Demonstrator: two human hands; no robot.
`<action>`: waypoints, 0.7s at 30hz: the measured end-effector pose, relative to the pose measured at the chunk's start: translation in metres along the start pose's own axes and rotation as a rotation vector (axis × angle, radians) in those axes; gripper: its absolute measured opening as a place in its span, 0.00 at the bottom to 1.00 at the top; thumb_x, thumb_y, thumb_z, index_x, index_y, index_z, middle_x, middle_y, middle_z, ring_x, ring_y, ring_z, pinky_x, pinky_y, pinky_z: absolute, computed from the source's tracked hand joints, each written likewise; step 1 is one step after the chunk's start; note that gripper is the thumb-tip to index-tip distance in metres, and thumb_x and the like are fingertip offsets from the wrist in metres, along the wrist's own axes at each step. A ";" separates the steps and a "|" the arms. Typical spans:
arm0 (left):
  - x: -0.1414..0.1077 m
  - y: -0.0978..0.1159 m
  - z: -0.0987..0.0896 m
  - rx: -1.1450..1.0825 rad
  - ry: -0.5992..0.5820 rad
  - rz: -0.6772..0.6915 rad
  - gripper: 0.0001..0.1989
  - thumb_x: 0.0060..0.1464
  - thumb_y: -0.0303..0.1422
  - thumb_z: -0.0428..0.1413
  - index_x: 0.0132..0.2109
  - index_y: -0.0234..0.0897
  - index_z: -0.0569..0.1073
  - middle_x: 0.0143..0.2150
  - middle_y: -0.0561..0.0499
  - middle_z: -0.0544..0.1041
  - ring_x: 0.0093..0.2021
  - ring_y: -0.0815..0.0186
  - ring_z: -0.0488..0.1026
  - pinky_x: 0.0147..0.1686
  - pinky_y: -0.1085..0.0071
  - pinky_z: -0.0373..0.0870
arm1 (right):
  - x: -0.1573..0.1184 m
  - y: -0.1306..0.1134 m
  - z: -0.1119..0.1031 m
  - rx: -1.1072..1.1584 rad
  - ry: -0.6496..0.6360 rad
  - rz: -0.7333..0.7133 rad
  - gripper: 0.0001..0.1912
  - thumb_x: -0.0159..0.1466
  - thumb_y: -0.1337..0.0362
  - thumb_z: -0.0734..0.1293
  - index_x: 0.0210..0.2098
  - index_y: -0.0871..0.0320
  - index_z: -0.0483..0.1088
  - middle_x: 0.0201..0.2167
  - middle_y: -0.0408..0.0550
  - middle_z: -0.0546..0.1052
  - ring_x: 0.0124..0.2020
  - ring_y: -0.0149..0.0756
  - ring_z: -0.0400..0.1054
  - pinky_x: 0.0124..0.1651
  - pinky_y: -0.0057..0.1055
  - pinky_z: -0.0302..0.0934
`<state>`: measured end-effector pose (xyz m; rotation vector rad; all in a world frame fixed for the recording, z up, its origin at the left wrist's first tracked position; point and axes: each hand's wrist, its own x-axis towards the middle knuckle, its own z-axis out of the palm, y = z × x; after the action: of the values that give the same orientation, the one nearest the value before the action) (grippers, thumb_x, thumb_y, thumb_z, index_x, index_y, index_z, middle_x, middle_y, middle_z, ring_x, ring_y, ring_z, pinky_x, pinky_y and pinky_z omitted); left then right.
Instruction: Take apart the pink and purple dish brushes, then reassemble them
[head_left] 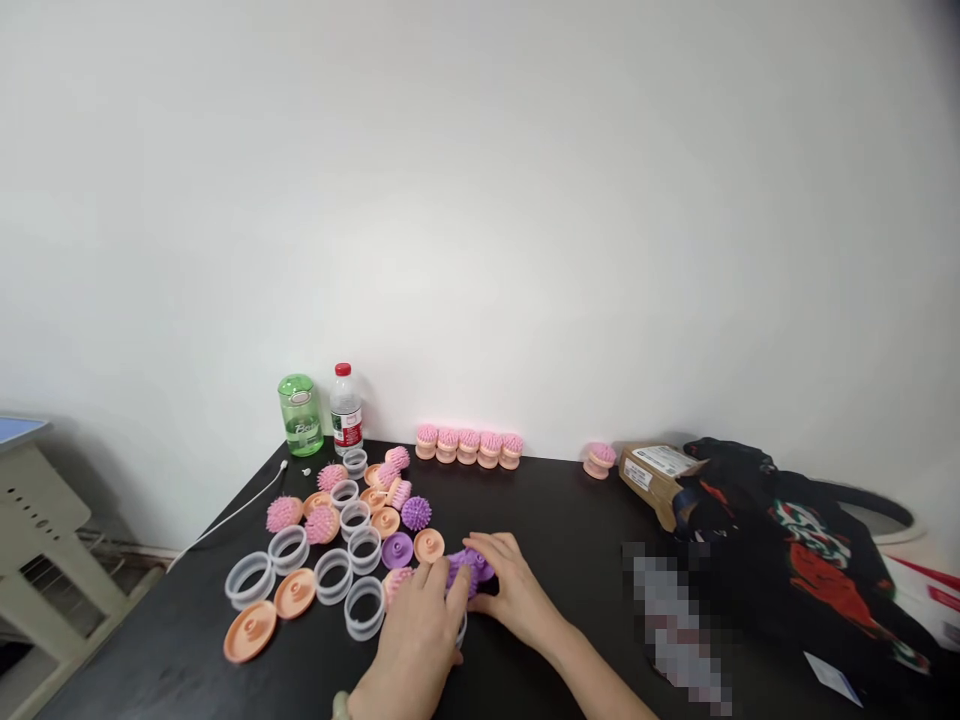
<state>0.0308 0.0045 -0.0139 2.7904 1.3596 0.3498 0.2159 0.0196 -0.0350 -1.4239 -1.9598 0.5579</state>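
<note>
**Purple bristled head (464, 560) and purple disc (485, 572) are between your two hands**

On the left of your black table (555, 510) stands a green container (301, 415); its lower part looks darker, but I cannot tell what is inside. Just beside it is a clear bottle (346, 412), closed with a red cap. In front of them lie translucent rings (365, 549), open through the middle, with the table showing inside. At the right there is a cardboard box (643, 482), whose inside is hidden.

Your left hand (416, 620) has its fingers bent and closed around the bristled head. Your right hand (517, 595) is curved, and its thumb and fingers pinch the disc from the right side.

Both pieces are near the table's front, close together; I cannot tell if they are joined. The head carries many short purple spikes. The disc seems smooth and is partly covered by your fingers.
</note>
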 end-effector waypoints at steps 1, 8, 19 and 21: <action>0.001 0.000 0.003 0.012 -0.026 -0.009 0.46 0.30 0.21 0.73 0.59 0.45 0.69 0.58 0.36 0.71 0.51 0.41 0.73 0.43 0.50 0.75 | 0.007 0.000 0.002 -0.009 -0.011 -0.013 0.33 0.50 0.72 0.75 0.55 0.51 0.72 0.57 0.52 0.74 0.57 0.50 0.63 0.60 0.50 0.60; 0.010 -0.013 0.004 0.084 -0.145 -0.140 0.39 0.42 0.22 0.68 0.62 0.38 0.68 0.65 0.34 0.65 0.60 0.43 0.68 0.49 0.53 0.75 | 0.049 -0.003 0.016 -0.048 -0.087 -0.062 0.28 0.52 0.71 0.75 0.53 0.54 0.75 0.58 0.57 0.73 0.57 0.52 0.60 0.60 0.48 0.58; -0.001 -0.004 0.016 0.130 0.177 -0.090 0.41 0.25 0.34 0.76 0.52 0.36 0.75 0.47 0.40 0.76 0.46 0.45 0.74 0.44 0.50 0.74 | 0.023 0.021 -0.018 0.021 -0.117 -0.021 0.37 0.47 0.70 0.77 0.55 0.45 0.72 0.57 0.50 0.73 0.46 0.45 0.71 0.38 0.34 0.71; -0.003 -0.004 0.017 0.129 0.263 -0.108 0.38 0.22 0.33 0.77 0.47 0.36 0.76 0.47 0.41 0.74 0.47 0.44 0.72 0.46 0.48 0.72 | 0.024 0.032 -0.029 0.006 -0.034 0.032 0.34 0.49 0.70 0.75 0.55 0.46 0.72 0.54 0.49 0.75 0.43 0.42 0.72 0.40 0.35 0.71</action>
<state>0.0292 0.0058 -0.0316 2.8366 1.6336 0.6689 0.2533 0.0514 -0.0297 -1.4533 -1.9634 0.6050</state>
